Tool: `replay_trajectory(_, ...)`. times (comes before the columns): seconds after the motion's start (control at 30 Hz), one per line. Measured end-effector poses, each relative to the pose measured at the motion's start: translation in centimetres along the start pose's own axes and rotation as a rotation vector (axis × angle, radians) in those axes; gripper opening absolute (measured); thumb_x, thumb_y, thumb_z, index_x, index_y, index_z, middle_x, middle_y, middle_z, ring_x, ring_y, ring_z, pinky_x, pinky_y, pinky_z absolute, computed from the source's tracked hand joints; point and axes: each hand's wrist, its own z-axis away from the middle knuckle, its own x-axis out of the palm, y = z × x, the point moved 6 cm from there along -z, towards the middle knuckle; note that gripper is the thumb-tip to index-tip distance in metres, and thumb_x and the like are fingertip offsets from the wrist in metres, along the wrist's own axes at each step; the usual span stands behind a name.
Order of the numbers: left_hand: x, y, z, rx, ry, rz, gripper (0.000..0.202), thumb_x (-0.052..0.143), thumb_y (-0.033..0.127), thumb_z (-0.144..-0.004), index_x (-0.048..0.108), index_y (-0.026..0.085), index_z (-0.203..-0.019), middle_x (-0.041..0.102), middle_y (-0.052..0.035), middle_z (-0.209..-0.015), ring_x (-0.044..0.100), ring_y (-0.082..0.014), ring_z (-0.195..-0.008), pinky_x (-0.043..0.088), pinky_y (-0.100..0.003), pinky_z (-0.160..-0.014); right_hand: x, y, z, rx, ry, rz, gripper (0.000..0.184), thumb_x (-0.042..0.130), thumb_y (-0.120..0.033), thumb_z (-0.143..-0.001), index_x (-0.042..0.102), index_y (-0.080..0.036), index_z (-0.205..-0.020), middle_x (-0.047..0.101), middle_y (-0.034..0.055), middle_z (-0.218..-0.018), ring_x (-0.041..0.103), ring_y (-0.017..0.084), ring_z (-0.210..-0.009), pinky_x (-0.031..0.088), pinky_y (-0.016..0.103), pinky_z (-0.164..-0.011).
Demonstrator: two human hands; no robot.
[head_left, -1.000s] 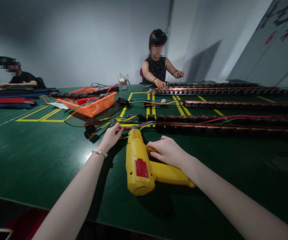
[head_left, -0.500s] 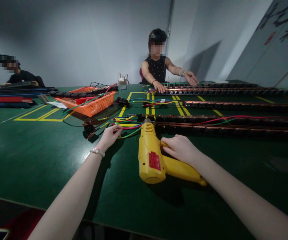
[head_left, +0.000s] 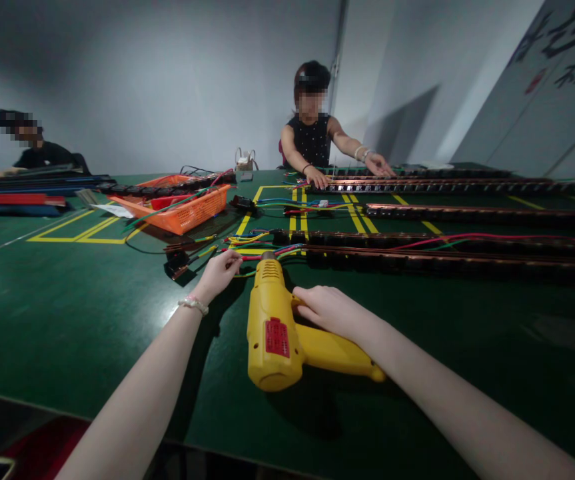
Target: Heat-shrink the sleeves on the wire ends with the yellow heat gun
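My right hand (head_left: 324, 308) is wrapped round the handle of a yellow heat gun (head_left: 273, 327), whose metal nozzle points away from me at the coloured wires (head_left: 287, 251). Pinched in the fingers of my left hand (head_left: 220, 270) are wires, a red one (head_left: 251, 258) among them; the exact grip is partly hidden. These wires run right to the end of a long dark busbar strip with copper edges (head_left: 417, 260). A small black connector block (head_left: 177, 265) lies just left of my left hand.
An orange basket (head_left: 182, 217) with cables stands at the back left. More long strips (head_left: 467, 212) lie across the green table (head_left: 92, 320). Opposite me, a person (head_left: 312, 133) handles another strip; a second person (head_left: 42, 153) sits at far left.
The heat gun in my right hand has moved left and slightly towards me, its nozzle now nearer my left hand. My left hand has barely moved. The opposite person's hand on the right has lowered slightly.
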Motion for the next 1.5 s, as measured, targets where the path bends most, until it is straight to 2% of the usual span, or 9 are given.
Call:
replay_trajectory(0.1,0.0,0.3,0.1,-0.009,0.009,-0.012,0.027,0.048,0.044,-0.082,0.056,0.018,-0.080,0.057,0.0003,-0.060,0.050,-0.0122,-0.054,0.037,-0.024,-0.054,0.2,-1.1,-0.6,-0.026,0.005,0.014,0.011,0.045,-0.025,-0.091,0.053,-0.019,-0.091,0.067,0.0059,-0.085,0.065,0.020,-0.077,0.034,0.026,-0.055)
replay_trajectory(0.23,0.0,0.6,0.0,0.006,0.017,-0.006,0.027,0.048,0.043,-0.081,0.057,0.018,-0.080,0.062,-0.0026,-0.069,0.056,-0.0144,-0.064,0.042,-0.024,-0.062,0.3,-2.2,-1.3,-0.044,0.010,0.032,0.013,0.044,-0.027,-0.091,0.054,-0.019,-0.093,0.067,0.0062,-0.084,0.065,0.021,-0.077,0.034,0.026,-0.056)
replay_trajectory(0.53,0.2,-0.6,-0.6,-0.029,-0.005,-0.008,0.025,0.051,0.031,-0.072,0.062,0.017,-0.088,0.068,-0.0053,-0.081,0.061,-0.0184,-0.078,0.046,-0.028,-0.074,0.2,-3.8,-2.0,-0.052,0.018,0.051,0.015,0.043,-0.029,-0.091,0.054,-0.020,-0.095,0.068,0.0067,-0.086,0.065,0.022,-0.080,0.035,0.027,-0.057)
replay_trajectory(0.8,0.1,0.5,-0.2,-0.037,-0.006,-0.037,0.024,0.050,0.027,-0.074,0.063,0.015,-0.089,0.069,-0.0067,-0.084,0.062,-0.0186,-0.079,0.047,-0.028,-0.074,0.2,-3.2,-2.3,-0.064,0.026,0.045,0.017,0.053,-0.034,-0.085,0.057,-0.020,-0.092,0.068,0.0056,-0.096,0.064,0.022,-0.087,0.039,0.026,-0.063)
replay_trajectory(1.03,0.0,1.1,0.0,0.001,0.012,-0.068,0.025,0.046,0.033,-0.081,0.062,0.015,-0.089,0.069,-0.0060,-0.081,0.061,-0.0172,-0.074,0.046,-0.026,-0.070,0.1,-2.5,-2.2,-0.061,0.018,0.063,0.018,0.048,-0.031,-0.088,0.060,-0.018,-0.092,0.068,0.0069,-0.096,0.064,0.022,-0.087,0.040,0.027,-0.065)
replay_trajectory(1.27,0.2,0.7,0.0,-0.010,0.020,-0.079,0.030,0.046,0.042,-0.084,0.061,0.016,-0.086,0.066,-0.0044,-0.077,0.058,-0.0160,-0.070,0.042,-0.025,-0.066,-0.1,-0.9,-1.2,-0.031,-0.002,0.035,0.017,0.047,-0.029,-0.088,0.060,-0.019,-0.090,0.068,0.0061,-0.095,0.063,0.022,-0.088,0.039,0.027,-0.064)
replay_trajectory(1.5,0.2,0.8,0.1,-0.035,-0.027,-0.098,0.028,0.044,0.042,-0.085,0.058,0.018,-0.083,0.060,-0.0007,-0.067,0.050,-0.0126,-0.059,0.036,-0.024,-0.057,-0.1,1.7,0.1,0.066,-0.029,-0.043,0.016,0.046,-0.029,-0.088,0.058,-0.020,-0.089,0.067,0.0048,-0.094,0.063,0.020,-0.083,0.039,0.025,-0.062)
